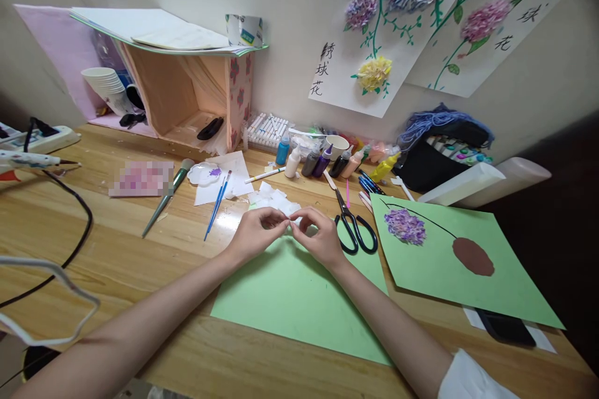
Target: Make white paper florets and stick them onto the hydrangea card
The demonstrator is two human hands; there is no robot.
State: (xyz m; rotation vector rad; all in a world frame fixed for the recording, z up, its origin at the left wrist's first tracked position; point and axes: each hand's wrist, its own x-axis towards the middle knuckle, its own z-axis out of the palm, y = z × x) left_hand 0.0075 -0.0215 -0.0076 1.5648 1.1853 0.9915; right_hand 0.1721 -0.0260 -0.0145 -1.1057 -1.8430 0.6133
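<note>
My left hand [256,232] and my right hand [317,235] meet over the far edge of a green paper sheet [299,299]. Both pinch a small white piece of paper [289,222] between their fingertips. Just beyond them lies a pile of small white paper squares [274,197]. Black-handled scissors [353,224] lie right of my right hand. A second green sheet [449,262] at the right carries a purple paper flower [405,226], a thin stem and a brown oval.
Paint bottles [322,161], a white cup [337,144], marker pens [266,124] and a black bag [440,159] line the wall. A blue brush [218,204], a large brush [166,198] and a palette [204,173] lie to the left. A glue gun [32,162] and cable [70,230] sit far left. A phone [505,327] lies at the right.
</note>
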